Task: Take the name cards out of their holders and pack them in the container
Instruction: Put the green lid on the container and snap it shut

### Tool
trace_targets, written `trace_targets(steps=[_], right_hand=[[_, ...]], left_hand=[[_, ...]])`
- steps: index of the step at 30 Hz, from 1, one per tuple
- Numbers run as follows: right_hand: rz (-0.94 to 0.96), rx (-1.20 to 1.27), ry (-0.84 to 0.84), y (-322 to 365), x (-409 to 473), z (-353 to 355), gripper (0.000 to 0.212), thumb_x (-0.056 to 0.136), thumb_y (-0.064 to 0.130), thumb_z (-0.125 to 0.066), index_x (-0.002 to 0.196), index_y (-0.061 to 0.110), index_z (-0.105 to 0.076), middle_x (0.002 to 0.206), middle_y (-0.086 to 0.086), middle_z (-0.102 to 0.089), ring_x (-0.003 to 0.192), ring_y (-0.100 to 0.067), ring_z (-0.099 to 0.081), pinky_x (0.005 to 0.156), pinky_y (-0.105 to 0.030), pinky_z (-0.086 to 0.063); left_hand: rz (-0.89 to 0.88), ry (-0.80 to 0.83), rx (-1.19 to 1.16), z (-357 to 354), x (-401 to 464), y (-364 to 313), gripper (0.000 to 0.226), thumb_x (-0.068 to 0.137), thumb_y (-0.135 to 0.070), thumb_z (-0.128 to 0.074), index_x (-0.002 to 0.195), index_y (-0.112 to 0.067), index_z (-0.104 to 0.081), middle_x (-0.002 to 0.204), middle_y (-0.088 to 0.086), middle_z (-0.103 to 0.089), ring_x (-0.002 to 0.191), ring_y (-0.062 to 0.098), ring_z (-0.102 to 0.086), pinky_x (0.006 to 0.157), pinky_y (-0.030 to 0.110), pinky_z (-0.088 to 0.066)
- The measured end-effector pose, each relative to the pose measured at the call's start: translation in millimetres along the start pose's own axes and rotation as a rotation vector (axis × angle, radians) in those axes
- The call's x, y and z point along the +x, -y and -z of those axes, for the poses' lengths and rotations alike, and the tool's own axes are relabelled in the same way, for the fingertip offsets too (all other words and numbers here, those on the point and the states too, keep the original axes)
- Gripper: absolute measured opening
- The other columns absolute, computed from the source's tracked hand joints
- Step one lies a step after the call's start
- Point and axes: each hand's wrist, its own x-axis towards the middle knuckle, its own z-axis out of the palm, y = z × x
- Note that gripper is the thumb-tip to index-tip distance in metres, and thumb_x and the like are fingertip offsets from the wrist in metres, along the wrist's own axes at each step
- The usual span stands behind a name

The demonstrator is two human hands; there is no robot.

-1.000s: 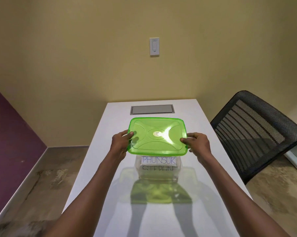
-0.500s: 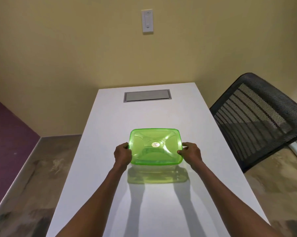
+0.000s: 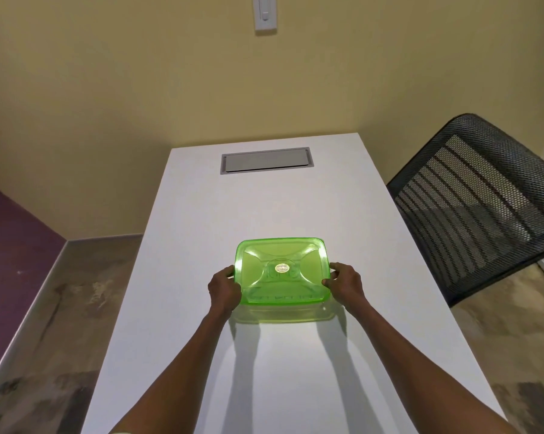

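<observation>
Container (image 3: 285,311), a clear tub under a translucent green lid (image 3: 282,270), sits in the middle of the white bench (image 3: 295,208), squarely in front of the person, so both arms reach it evenly. The left hand (image 3: 223,290) and right hand (image 3: 346,286) clasp opposite short sides, fingers curled about the lid's rim, probably to press it down evenly and seal it. Name cards are likely inside, though the green tint hides them

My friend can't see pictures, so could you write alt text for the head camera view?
Two hands, left hand and right hand, grip the sides of a green lid set on a clear container on a white table. A black mesh chair stands to the right.
</observation>
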Motion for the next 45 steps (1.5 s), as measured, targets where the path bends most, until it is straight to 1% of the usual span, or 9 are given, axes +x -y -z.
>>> trace_targets(steps=[7, 14, 18, 21, 24, 28, 32, 41, 45], right_hand=[[-0.013, 0.013, -0.001, -3.9, 9.1, -4.7, 0.056, 0.078, 0.007, -0.075, 0.131, 0.007, -0.057, 0.106, -0.015, -0.068, 0.101, -0.028, -0.062, 0.082, -0.029, -0.045], [-0.041, 0.065, 0.006, -13.5, 10.6, -9.2, 0.054, 0.078, 0.008, -0.075, 0.130, 0.010, -0.058, 0.089, -0.010, -0.069, 0.083, -0.019, -0.059, 0.079, -0.025, -0.043], [-0.077, 0.144, 0.007, -18.4, 7.9, -13.3, 0.049, 0.082, 0.013, -0.072, 0.129, 0.011, -0.059, 0.095, -0.015, -0.073, 0.089, -0.026, -0.067, 0.091, -0.040, -0.053], [-0.109, 0.153, -0.015, -22.0, 6.7, -14.5, 0.041, 0.084, 0.021, -0.071, 0.122, 0.005, -0.063, 0.105, -0.020, -0.071, 0.097, -0.036, -0.068, 0.091, -0.047, -0.053], [-0.108, 0.154, -0.023, -22.5, 5.4, -15.0, 0.033, 0.086, 0.023, -0.070, 0.113, 0.004, -0.068, 0.104, -0.021, -0.071, 0.095, -0.037, -0.068, 0.089, -0.047, -0.054], [-0.136, 0.104, -0.005, -22.2, 4.8, -17.4, 0.025, 0.089, 0.023, -0.066, 0.077, 0.001, -0.070, 0.083, -0.017, -0.072, 0.086, -0.032, -0.068, 0.075, -0.032, -0.050], [-0.154, 0.107, -0.009, -19.6, 7.7, -17.9, 0.028, 0.088, 0.021, -0.066, 0.063, 0.009, -0.061, 0.081, -0.016, -0.071, 0.081, -0.027, -0.066, 0.072, -0.029, -0.045], [-0.197, 0.079, -0.048, -17.6, 8.9, -20.2, 0.023, 0.085, 0.022, -0.068, 0.076, 0.001, -0.068, 0.072, -0.018, -0.066, 0.071, -0.025, -0.061, 0.068, -0.028, -0.045], [-0.203, 0.054, -0.053, -17.6, 8.8, -21.3, 0.023, 0.085, 0.022, -0.068, 0.077, 0.000, -0.067, 0.079, -0.022, -0.070, 0.071, -0.025, -0.060, 0.068, -0.028, -0.045]], left_hand=[[0.009, -0.008, 0.020, -5.1, 12.7, 3.4, 0.052, 0.075, 0.011, -0.044, 0.113, -0.013, -0.071, 0.109, 0.007, -0.073, 0.104, 0.027, -0.064, 0.082, 0.028, -0.045], [0.028, -0.066, -0.004, -10.0, 14.5, 13.3, 0.047, 0.079, 0.006, -0.049, 0.114, -0.014, -0.072, 0.111, 0.007, -0.073, 0.101, 0.023, -0.065, 0.080, 0.022, -0.040], [0.068, -0.082, -0.034, -14.7, 12.5, 19.4, 0.036, 0.083, 0.002, -0.054, 0.109, -0.013, -0.074, 0.110, 0.008, -0.073, 0.106, 0.028, -0.064, 0.082, 0.026, -0.042], [0.078, -0.090, -0.066, -17.5, 8.6, 22.3, 0.028, 0.087, -0.002, -0.055, 0.107, -0.011, -0.073, 0.108, 0.010, -0.073, 0.106, 0.031, -0.064, 0.082, 0.029, -0.043], [0.076, -0.075, -0.080, -17.4, 8.2, 21.8, 0.034, 0.090, -0.004, -0.057, 0.122, -0.009, -0.067, 0.120, 0.012, -0.069, 0.114, 0.029, -0.062, 0.098, 0.035, -0.046], [0.078, -0.066, -0.076, -16.4, 8.7, 22.1, 0.035, 0.090, -0.005, -0.059, 0.125, -0.008, -0.065, 0.122, 0.014, -0.068, 0.116, 0.027, -0.061, 0.102, 0.035, -0.045], [0.100, -0.073, -0.087, -15.5, 9.1, 22.8, 0.035, 0.090, -0.006, -0.060, 0.124, -0.009, -0.065, 0.120, 0.016, -0.069, 0.116, 0.027, -0.061, 0.100, 0.033, -0.043], [0.106, -0.067, -0.076, -17.2, 10.1, 24.1, 0.033, 0.090, -0.011, -0.061, 0.123, -0.012, -0.066, 0.121, 0.011, -0.069, 0.114, 0.027, -0.062, 0.096, 0.032, -0.045], [0.125, -0.030, -0.094, -13.1, 12.4, 23.0, 0.031, 0.089, -0.011, -0.062, 0.119, -0.012, -0.069, 0.117, 0.010, -0.071, 0.110, 0.025, -0.064, 0.097, 0.033, -0.048]])
